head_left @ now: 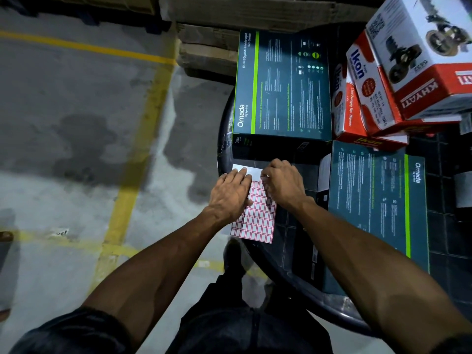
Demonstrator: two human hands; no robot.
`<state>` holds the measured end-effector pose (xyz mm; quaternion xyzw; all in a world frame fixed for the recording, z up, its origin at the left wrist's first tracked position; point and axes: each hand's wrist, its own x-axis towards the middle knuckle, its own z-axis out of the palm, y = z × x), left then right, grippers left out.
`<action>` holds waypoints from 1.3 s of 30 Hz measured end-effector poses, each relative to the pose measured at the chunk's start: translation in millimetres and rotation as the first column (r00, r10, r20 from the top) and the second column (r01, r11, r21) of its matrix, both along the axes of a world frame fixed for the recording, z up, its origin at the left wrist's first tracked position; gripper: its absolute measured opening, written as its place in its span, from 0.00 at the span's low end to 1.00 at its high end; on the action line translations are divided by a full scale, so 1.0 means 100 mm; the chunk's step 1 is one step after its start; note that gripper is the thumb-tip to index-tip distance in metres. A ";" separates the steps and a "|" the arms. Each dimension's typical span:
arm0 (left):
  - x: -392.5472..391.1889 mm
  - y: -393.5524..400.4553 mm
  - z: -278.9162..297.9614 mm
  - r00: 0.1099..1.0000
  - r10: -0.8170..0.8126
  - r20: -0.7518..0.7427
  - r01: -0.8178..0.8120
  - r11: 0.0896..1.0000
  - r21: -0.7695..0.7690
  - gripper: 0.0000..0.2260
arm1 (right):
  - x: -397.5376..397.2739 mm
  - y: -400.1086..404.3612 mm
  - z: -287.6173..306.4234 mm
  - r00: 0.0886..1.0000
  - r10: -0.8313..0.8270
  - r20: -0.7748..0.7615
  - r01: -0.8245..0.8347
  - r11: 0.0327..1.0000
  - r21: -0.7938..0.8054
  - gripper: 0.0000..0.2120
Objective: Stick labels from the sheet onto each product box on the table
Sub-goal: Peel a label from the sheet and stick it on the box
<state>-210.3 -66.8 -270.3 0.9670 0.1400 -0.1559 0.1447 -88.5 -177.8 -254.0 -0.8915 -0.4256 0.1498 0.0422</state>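
A label sheet (256, 221) with a grid of red-bordered white stickers lies at the left edge of the dark round table (288, 274). My left hand (231, 194) lies flat on the sheet's left side, fingers straight, pressing it down. My right hand (283, 183) has its fingers curled at the sheet's upper right part, pinching at a label there. The sheet's top strip is blank white. One dark Omada box (283, 85) stands beyond the sheet. A second Omada box (375, 208) lies to the right. Red-and-white Ikon boxes (362, 90) and a Khyati box (421, 54) are piled at the far right.
Grey concrete floor with yellow painted lines (132, 172) spreads to the left. Flattened brown cardboard (204, 47) is stacked beyond the table. My legs and a dark shoe (233, 256) show under the table's near edge.
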 end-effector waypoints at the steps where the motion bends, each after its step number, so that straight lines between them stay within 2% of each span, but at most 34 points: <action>1: 0.00 0.00 0.00 1.000 -0.001 0.000 0.001 1.000 0.002 0.33 | 0.00 0.00 0.00 1.000 0.005 0.001 -0.005 1.000 0.002 0.10; 9: 0.00 0.00 -0.02 1.000 0.000 0.003 0.000 1.000 -0.001 0.33 | 0.00 -0.02 -0.01 0.998 0.047 -0.043 -0.046 0.999 0.024 0.08; 17: 0.00 0.00 -0.02 1.000 -0.004 0.000 0.004 1.000 0.004 0.33 | 0.01 0.02 -0.05 0.998 0.018 -0.066 -0.017 1.000 0.019 0.06; 22: 0.00 0.00 -0.04 1.000 0.004 0.002 -0.004 1.000 0.001 0.33 | 0.00 -0.01 -0.03 0.974 -0.156 -0.163 0.176 0.977 0.121 0.11; 26: 0.01 0.01 -0.01 1.000 -0.003 0.006 0.003 1.000 0.012 0.33 | 0.00 -0.11 0.03 0.850 -0.438 -0.291 0.495 0.854 0.161 0.13; 29: 0.03 0.02 0.07 1.000 -0.019 0.009 0.019 0.999 0.050 0.30 | -0.02 -0.19 0.03 0.787 -0.527 -0.320 0.584 0.804 0.113 0.17; 33: 0.02 0.00 0.16 0.999 -0.052 0.012 0.049 0.987 0.150 0.27 | -0.03 -0.26 0.02 0.802 -0.511 -0.310 0.556 0.828 0.073 0.22; 36: 0.00 -0.03 0.20 0.998 -0.044 0.034 0.037 0.985 0.171 0.25 | -0.06 -0.26 0.03 0.861 -0.422 -0.282 0.436 0.900 -0.017 0.25; 39: 0.00 -0.06 0.21 1.000 -0.007 0.024 0.004 0.990 0.139 0.24 | -0.12 -0.24 0.02 0.920 -0.319 -0.228 0.317 0.947 -0.043 0.24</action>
